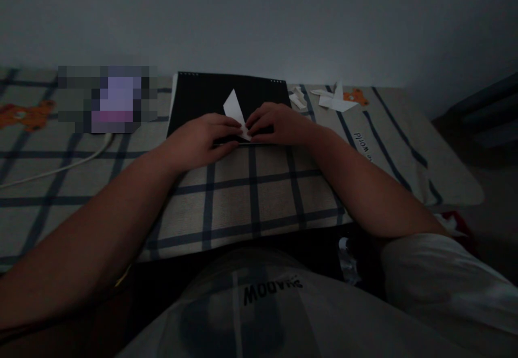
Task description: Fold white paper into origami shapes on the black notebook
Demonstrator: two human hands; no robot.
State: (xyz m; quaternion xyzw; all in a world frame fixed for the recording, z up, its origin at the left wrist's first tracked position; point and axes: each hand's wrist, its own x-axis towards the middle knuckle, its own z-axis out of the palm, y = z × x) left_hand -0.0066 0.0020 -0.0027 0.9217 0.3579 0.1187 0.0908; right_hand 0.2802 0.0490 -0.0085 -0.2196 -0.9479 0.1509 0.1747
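Plaid bed cover (251, 196), black pad (202, 96), paper scraps (334, 99), white cable (60, 166)
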